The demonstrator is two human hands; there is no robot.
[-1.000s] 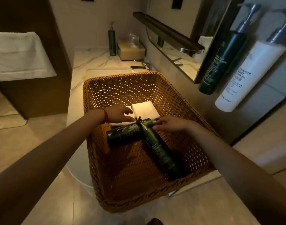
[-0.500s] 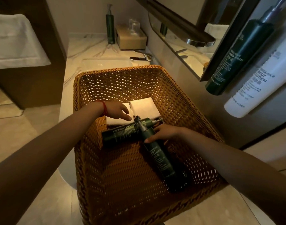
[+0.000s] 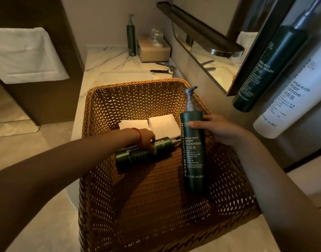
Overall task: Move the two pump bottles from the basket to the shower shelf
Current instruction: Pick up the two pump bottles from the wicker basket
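A brown wicker basket (image 3: 227, 200) fills the middle of the view. My right hand (image 3: 218, 130) grips a dark green body cleanser pump bottle (image 3: 193, 157) near its shoulder and holds it upright above the basket floor, pump head up. A second dark green pump bottle (image 3: 136, 156) lies on its side in the basket, pump pointing right. My left hand (image 3: 147, 139) rests on top of this lying bottle with fingers curled over it.
Two folded white cloths (image 3: 161, 124) lie at the basket's far end. Behind are a marble counter with sink and tap (image 3: 162, 69), a green pump bottle (image 3: 131, 36), and a tissue box (image 3: 153, 50). On the right wall hang a green bottle (image 3: 269, 70) and a white bottle (image 3: 290, 102).
My right hand has lifted the bottle that lay diagonally and stood it upright above the basket. My left hand has come down onto the other lying bottle.
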